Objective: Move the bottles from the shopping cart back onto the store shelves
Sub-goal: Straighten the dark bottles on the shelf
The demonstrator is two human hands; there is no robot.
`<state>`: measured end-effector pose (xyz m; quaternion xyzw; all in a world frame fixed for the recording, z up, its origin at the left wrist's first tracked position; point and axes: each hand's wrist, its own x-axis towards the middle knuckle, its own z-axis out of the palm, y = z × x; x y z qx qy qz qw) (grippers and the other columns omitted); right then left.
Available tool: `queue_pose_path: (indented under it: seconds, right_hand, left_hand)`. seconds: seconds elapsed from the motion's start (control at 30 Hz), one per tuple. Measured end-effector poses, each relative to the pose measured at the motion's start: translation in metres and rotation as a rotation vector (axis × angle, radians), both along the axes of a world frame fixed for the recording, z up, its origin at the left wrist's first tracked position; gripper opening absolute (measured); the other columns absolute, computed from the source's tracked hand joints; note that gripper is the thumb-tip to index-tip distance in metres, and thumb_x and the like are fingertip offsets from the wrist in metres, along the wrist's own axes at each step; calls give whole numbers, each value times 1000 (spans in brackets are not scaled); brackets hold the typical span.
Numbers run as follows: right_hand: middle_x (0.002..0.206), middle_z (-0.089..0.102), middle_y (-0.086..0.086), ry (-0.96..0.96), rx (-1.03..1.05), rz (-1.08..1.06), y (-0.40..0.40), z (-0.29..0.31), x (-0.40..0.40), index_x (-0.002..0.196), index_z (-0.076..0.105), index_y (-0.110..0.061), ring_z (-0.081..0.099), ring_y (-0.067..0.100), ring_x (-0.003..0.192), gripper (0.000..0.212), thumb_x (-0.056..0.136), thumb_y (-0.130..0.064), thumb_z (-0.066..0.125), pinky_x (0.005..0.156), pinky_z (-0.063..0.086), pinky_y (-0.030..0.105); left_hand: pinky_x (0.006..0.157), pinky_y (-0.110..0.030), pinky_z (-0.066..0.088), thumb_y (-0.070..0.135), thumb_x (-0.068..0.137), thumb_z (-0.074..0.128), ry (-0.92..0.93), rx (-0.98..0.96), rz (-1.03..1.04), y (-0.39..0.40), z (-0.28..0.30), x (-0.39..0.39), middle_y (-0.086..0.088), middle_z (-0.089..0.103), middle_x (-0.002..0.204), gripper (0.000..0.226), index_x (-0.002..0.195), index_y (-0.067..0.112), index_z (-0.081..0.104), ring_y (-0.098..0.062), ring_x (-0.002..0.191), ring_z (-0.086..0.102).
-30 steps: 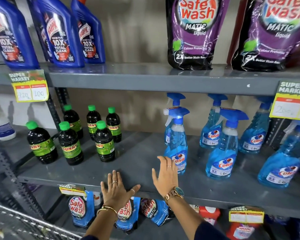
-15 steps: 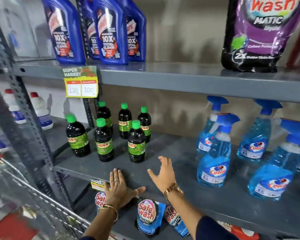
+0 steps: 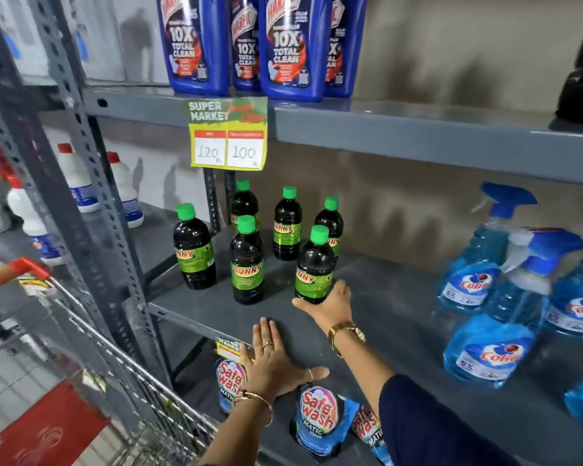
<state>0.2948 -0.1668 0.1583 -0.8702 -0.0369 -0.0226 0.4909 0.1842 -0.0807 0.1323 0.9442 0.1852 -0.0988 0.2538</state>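
Observation:
Several dark Sunny bottles (image 3: 246, 260) with green caps stand upright on the grey middle shelf (image 3: 394, 297). My right hand (image 3: 329, 306) is at the nearest Sunny bottle (image 3: 313, 264), thumb in front of its base and fingers round its right side. That bottle stands on the shelf. My left hand (image 3: 273, 361) lies flat, fingers spread, on the shelf's front edge and holds nothing. The wire shopping cart (image 3: 115, 364) with its red handle (image 3: 24, 269) is at the lower left; its contents are out of view.
Blue Harpic bottles (image 3: 199, 45) fill the shelf above, over a yellow price tag (image 3: 228, 136). Colin spray bottles (image 3: 485, 348) stand to the right. Safe Wash pouches (image 3: 317, 418) sit on the shelf below. White bottles (image 3: 78, 183) are beyond the perforated upright (image 3: 64, 163).
My view has swung left toward the cart. My right hand has reached forward from mid-shelf to the nearest Sunny bottle and closed round its base. My left hand has stayed on the shelf edge.

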Motion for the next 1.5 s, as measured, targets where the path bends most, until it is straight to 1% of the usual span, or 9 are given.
queue_pose_path:
  seconds: [0.33, 0.73, 0.87, 1.0, 1.07, 1.13, 1.27, 1.37, 1.5]
  right_hand:
    - [124, 53, 14, 13, 24, 72, 1, 1, 5, 125, 42, -10, 51, 29, 117, 78, 61, -24, 84, 98, 43, 36]
    - [121, 62, 7, 106, 61, 185, -8, -1, -10, 121, 44, -19, 59, 23, 108, 69, 63, -21, 81, 88, 44, 24]
    - [120, 58, 6, 143, 109, 197, -13, 2, -17, 127, 34, -17, 53, 17, 101, 80, 64, -16, 82, 85, 40, 22]
    - [115, 37, 0, 134, 145, 181, -19, 4, -30, 135, 20, -22, 43, 17, 108, 95, 62, -6, 80, 94, 39, 28]
    - [117, 34, 2, 81, 201, 101, -21, 1, -37, 129, 25, -19, 44, 18, 105, 84, 63, 1, 73, 90, 39, 27]
    - [112, 39, 3, -22, 211, 5, -23, -4, -46, 117, 37, -12, 49, 22, 103, 63, 65, 2, 69, 86, 41, 28]
    - [92, 50, -2, -211, -31, 60, -25, -16, -62, 95, 56, -7, 56, 23, 94, 30, 68, -4, 68, 75, 40, 25]
    - [89, 55, -3, -267, -78, 123, -20, -15, -68, 95, 62, -7, 55, 16, 85, 24, 72, -3, 65, 74, 41, 22]
    - [107, 66, 4, -271, -120, 236, -4, -7, -71, 109, 63, -10, 58, 12, 87, 30, 80, -5, 59, 83, 47, 25]
  left_hand:
    - [119, -52, -9, 85, 53, 52, 3, 23, 15, -1, -2, 1, -3, -26, 156, 139, 145, 10, -21, -20, 144, -24]
    - [117, -51, -10, 86, 54, 50, -5, 16, 24, -3, -1, 0, -3, -26, 156, 138, 145, 10, -20, -20, 145, -23]
    - [117, -51, -9, 87, 54, 49, -20, 35, 28, -3, -3, 0, -4, -23, 157, 138, 145, 10, -20, -20, 145, -22]
    - [118, -49, -8, 88, 54, 46, -52, 60, 30, -3, -3, -2, -5, -22, 157, 138, 145, 7, -19, -21, 146, -20]
    - [119, -48, -7, 94, 47, 38, -79, 75, 40, -3, -3, -6, -7, -20, 158, 143, 145, 6, -19, -22, 146, -19]
    - [120, -46, -6, 102, 27, 15, -107, 83, 69, -6, -3, -11, -8, -19, 158, 157, 145, 5, -19, -22, 146, -18]
    - [118, -48, -6, 99, 10, -9, -111, 64, 102, -5, -1, -17, -10, -18, 158, 165, 145, 4, -17, -23, 146, -17]
    - [119, -49, -8, 94, 19, -18, -112, 96, 139, 10, -1, -19, -8, -17, 158, 155, 146, 6, -14, -21, 146, -17]
    - [120, -48, -6, 95, 22, -18, -120, 185, 167, 34, -8, -25, -2, -13, 159, 152, 148, 10, -10, -18, 147, -13]
